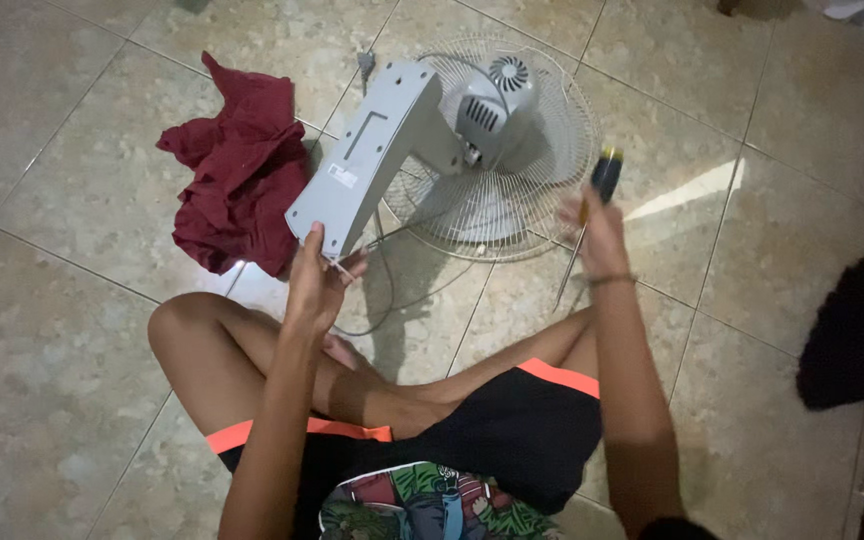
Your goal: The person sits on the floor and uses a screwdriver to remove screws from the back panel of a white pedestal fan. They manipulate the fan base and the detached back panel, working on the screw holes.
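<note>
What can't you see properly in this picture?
- Fan front: faces the floor, hidden by its own grey body.
- Right hand with the screwdriver: blurred, so the grip and tip are unclear.
- Left hand fingertips: tucked behind the fan's base.
- Dark thing: cut off by the right edge.

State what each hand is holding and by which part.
The left hand grips the grey fan base at its near bottom edge. The right hand holds a screwdriver around its handle, with the shaft pointing down toward the floor.
</note>
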